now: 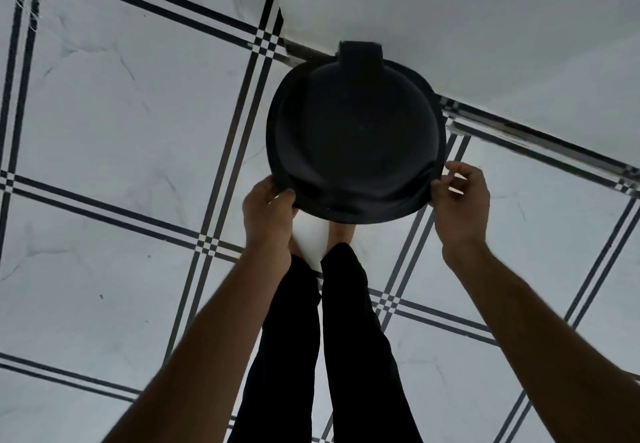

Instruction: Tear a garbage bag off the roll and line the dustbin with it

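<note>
Both hands, left (pixel 268 208) and right (pixel 460 196), pinching bag (pixel 346 196) over bin (pixel 356 134) rim; near edge draped, far side unclear.

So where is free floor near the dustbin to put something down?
Open tiled floor lies left of the dustbin, and more at its right. It is crowded in front: both hands, left and right, and the legs.

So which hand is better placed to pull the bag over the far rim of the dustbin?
Probably right. The right hand grips the garbage bag at the dustbin rim, farther round toward the wall side than the left hand.
</note>
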Action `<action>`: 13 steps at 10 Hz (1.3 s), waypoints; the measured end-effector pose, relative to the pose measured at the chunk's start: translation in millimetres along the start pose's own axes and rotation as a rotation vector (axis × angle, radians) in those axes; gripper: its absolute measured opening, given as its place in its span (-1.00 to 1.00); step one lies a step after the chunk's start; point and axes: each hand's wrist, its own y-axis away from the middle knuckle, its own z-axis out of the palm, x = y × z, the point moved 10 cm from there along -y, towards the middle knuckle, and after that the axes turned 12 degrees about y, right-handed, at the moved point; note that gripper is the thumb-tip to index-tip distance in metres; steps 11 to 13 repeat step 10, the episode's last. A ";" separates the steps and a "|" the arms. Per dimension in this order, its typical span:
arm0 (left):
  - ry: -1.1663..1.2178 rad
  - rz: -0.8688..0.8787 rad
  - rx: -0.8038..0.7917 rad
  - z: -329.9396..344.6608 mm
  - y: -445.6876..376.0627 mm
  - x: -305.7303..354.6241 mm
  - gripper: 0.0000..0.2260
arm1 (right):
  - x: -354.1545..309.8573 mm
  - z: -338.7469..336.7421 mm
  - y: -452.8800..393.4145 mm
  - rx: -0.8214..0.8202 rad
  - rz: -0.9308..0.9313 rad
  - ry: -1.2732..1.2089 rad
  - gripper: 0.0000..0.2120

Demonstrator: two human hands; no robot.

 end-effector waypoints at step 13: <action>-0.281 -0.123 0.022 -13.9 -72.9 -54.8 -0.60 | 61.4 50.2 -20.7 -0.132 0.168 0.080 -0.55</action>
